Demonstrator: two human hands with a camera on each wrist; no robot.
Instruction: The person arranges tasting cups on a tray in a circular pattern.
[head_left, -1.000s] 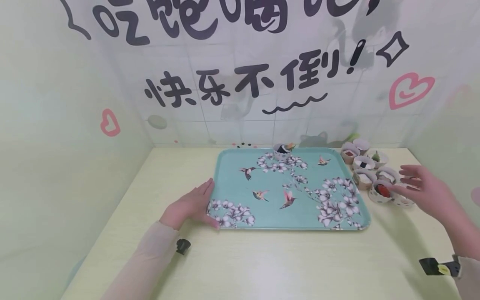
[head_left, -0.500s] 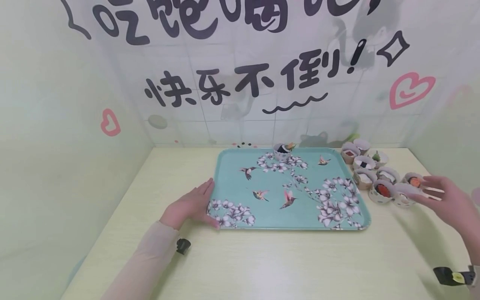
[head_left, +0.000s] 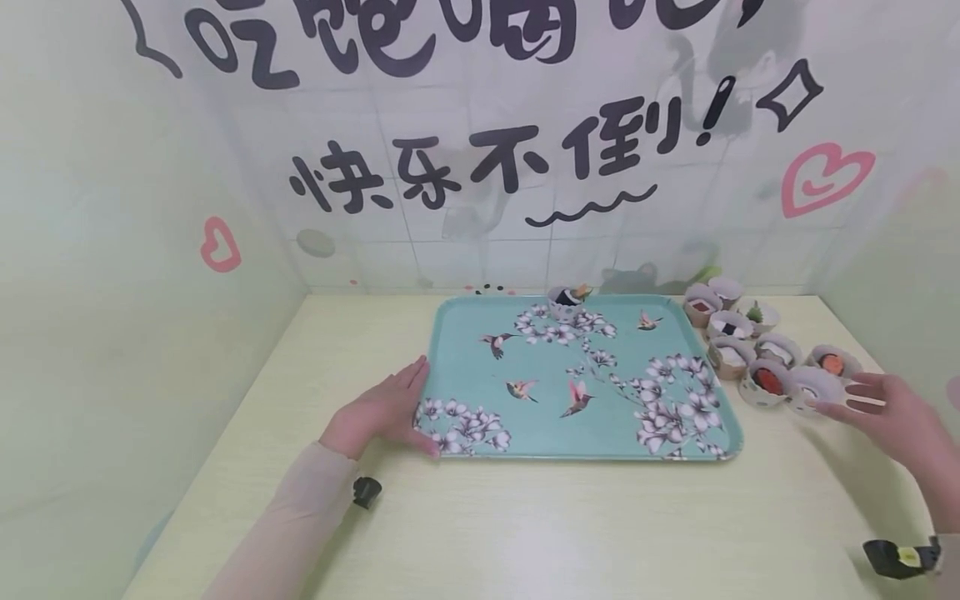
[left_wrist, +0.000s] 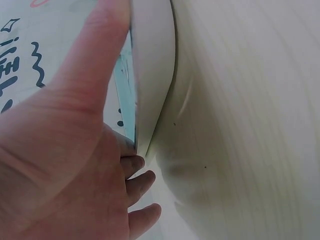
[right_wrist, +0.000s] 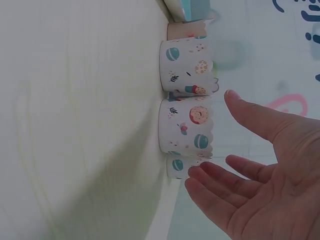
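- On the tabletop [head_left: 525, 517], the left hand [head_left: 382, 410] rests flat against the floral tray [head_left: 465, 350]'s left rim, fingers straight.
- The right hand [head_left: 892, 412] hovers with fingers spread just beside the paper cups [head_left: 765, 367].

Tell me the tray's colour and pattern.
The tray is teal with hummingbirds and pale blossoms, clearest in the head view.

Pale yellow wood-grain table [head_left: 525, 533]: bears a rectangular teal tray with bird-and-blossom print [head_left: 465, 333] at centre; a cluster of white printed paper cups holding sushi pieces [head_left: 757, 354] just right of it.
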